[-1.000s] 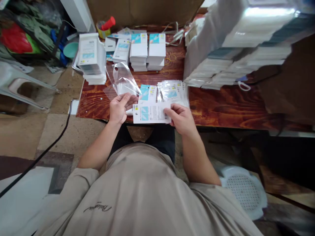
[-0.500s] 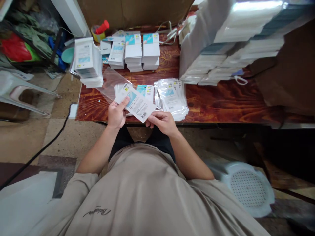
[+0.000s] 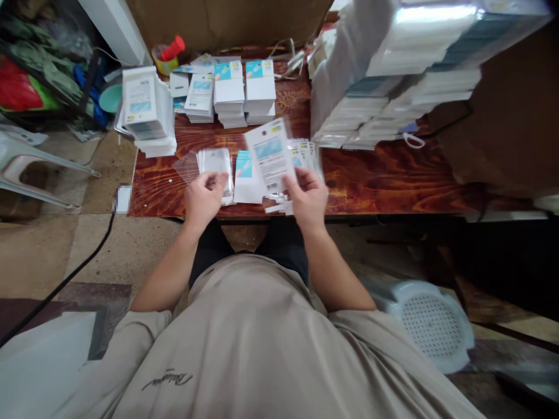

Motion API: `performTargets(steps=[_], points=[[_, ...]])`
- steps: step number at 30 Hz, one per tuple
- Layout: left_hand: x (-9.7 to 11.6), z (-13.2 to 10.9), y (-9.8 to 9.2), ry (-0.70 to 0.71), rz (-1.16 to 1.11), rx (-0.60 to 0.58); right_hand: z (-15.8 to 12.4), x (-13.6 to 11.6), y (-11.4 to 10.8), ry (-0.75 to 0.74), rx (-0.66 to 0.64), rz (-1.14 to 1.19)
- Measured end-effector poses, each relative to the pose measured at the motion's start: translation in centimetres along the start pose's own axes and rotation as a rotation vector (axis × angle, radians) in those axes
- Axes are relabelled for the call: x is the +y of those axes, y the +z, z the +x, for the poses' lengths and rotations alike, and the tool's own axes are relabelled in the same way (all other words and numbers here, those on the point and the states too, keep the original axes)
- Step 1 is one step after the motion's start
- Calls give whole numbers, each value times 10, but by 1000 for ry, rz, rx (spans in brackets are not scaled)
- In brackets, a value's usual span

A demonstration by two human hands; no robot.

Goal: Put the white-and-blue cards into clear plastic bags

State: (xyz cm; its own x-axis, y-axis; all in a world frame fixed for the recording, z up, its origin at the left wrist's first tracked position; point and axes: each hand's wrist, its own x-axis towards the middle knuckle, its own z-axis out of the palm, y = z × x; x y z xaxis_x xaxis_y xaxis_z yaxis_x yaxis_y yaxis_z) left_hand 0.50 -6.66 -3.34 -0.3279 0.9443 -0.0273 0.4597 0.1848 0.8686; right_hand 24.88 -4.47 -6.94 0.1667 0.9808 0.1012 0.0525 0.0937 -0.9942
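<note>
Head view: held a printed card (image 3: 271,154) tilted over the worktop (image 3: 362,189), gripping its lower end between thumb and fingers of the right hand (image 3: 311,201). Had the left hand (image 3: 204,201) with fingers curled at the near end of the clear sleeves (image 3: 213,160), but could not tell whether pinching one. Saw a blue-and-white card stack (image 3: 244,171) lying between both hands, and a pile of bagged cards (image 3: 311,152) partly hidden behind the raised card. Found three stacks of cards (image 3: 229,96) lined up farther back, beside a taller stack (image 3: 146,105) on the left. Noticed towering packs (image 3: 402,75) on the right, and a pale stool (image 3: 430,326) below.
</note>
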Motion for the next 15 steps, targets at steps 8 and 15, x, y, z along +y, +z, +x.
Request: performTargets(steps=[8,15], points=[[-39,63,-19,-161,506,36,11,6,-20,-467,-29,-847],[-39,73,-23,-163,456,10,-5,-36,41,-588,-820,-1167]])
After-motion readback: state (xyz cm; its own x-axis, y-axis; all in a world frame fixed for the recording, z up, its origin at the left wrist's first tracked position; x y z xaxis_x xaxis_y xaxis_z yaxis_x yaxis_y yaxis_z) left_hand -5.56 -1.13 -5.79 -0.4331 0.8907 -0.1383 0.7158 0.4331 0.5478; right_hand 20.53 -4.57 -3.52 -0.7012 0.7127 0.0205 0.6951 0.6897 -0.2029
